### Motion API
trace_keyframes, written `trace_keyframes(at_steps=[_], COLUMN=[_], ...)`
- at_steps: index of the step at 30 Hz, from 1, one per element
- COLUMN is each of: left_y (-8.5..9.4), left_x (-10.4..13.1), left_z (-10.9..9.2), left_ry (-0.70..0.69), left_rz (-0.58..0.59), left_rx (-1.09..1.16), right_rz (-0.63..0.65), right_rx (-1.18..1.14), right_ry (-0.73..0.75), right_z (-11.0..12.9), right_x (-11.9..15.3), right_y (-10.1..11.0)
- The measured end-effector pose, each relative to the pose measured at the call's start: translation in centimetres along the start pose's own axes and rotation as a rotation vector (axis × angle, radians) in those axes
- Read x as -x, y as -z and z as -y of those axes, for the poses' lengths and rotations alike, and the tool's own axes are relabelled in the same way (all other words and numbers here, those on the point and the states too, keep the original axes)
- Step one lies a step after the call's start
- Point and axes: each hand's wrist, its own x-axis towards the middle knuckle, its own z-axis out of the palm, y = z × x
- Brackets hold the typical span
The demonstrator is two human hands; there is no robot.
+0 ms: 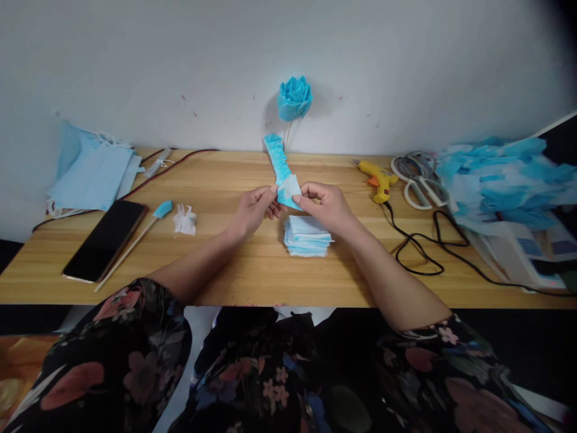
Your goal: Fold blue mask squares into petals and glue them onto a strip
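Observation:
Between my hands is a small blue and white fabric piece [289,191]. My left hand [256,209] pinches its left side, and my right hand [323,203] pinches its right side, thumb on top. Just beyond my fingers lies a crinkled blue strip [276,155], its near end close to the piece. A stack of cut blue and white pieces [308,236] sits on the wooden table [252,276], just below my hands. A blue fabric flower [294,98] on a thin stick stands upright against the wall.
At the left are blue masks [92,171], a phone [106,240], a blue-tipped stick [130,252] and a white scrap [184,220]. At the right are a yellow glue gun [379,180] with its black cord, scissors [424,191] and a heap of blue fabric [505,180].

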Motion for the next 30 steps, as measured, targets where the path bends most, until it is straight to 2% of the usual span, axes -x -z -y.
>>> trace_keyframes(at_steps=[5,14,24,30], left_y=[-0.01,-0.15,-0.37,-0.33], left_x=[-0.04,-0.11,0.48,0.48], left_z=[-0.14,0.02,-0.37,-0.25], left_ry=[-0.012,-0.014,-0.110,-0.142], left_rz=[0.034,-0.011,-0.075,-0.106], left_rx=[-0.036,-0.104,-0.323,-0.380], right_rz=[-0.014,0.024,0.082,0.082], right_rx=[0.015,-0.008,-0.159,-0.255], right_ry=[-0.008,-0.046,-0.057,-0.010], right_z=[-0.35,-0.22,-0.47,-0.45], right_x=[-0.11,0.00,0.07,0.06], right_y=[-0.03,-0.11,-0.36,-0.19])
